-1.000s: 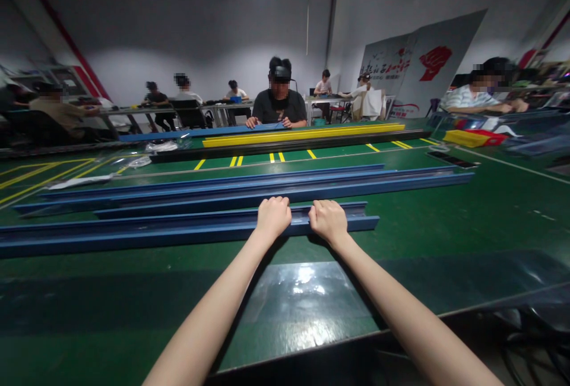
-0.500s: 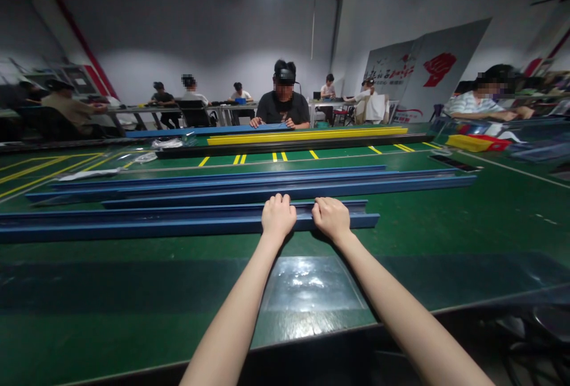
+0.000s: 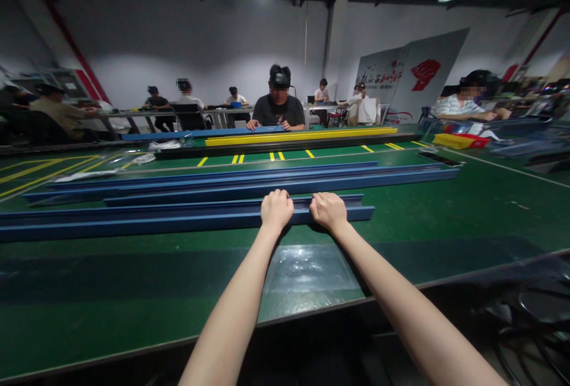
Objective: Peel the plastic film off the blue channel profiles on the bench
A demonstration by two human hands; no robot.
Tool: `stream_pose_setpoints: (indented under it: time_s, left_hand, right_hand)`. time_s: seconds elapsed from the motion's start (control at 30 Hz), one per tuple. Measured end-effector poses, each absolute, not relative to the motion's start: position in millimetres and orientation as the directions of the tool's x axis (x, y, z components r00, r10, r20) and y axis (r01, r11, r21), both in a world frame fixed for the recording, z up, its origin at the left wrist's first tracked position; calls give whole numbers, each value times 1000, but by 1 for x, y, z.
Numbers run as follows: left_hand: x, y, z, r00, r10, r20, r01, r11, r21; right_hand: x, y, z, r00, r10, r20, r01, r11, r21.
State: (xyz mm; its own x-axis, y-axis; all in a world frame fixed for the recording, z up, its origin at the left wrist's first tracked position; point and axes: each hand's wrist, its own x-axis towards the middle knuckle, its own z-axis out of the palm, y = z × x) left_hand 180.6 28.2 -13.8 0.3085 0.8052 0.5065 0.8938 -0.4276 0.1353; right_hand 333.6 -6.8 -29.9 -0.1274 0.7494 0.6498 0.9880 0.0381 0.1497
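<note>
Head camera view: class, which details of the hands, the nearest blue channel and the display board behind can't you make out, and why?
All in the head view:
Nearest blue channel: left end, cut off by the picture's left edge.
Left hand and right hand: fingertips, hidden by the hands' own backs; exact grip unclear.
Display board: finer lettering, too small and blurred.

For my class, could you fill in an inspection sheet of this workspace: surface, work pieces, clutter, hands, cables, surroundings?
Surface: green table, yellow markings, clear sheet near the front edge.
Work pieces: nearest blue channel lies lengthwise; other blue channels beyond.
Clutter: crumpled plastic, yellow bar, black bar.
Hands: left hand and right hand curled over the nearest blue channel, near its right end.
Cables: thin hanging line, too faint to call a cable.
Surroundings: person in black opposite, others farther back.
</note>
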Motion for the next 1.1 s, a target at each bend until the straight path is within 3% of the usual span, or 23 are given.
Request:
stream_pose_setpoints:
  time_s: [0.1, 0.3, 0.57, 1.1]
  left_hand:
    - [181, 28, -13, 308, 805, 508, 897, -423, 127]
    - [183, 29, -10, 310, 811, 496, 902, -415, 116]
    - [183, 30, -8, 332, 830, 449, 910, -407, 79]
    - [177, 23, -14, 391, 771, 502, 881, -472, 39]
  right_hand:
    - [330, -7, -29, -103, 762, 639, 989, 10, 148]
    - [322, -9, -31, 112, 719, 686, 992, -123, -33]
    - [322, -10, -36, 129, 697, 706, 991, -103, -80]
    - [327, -15, -27, 115, 773, 623, 989, -29, -147]
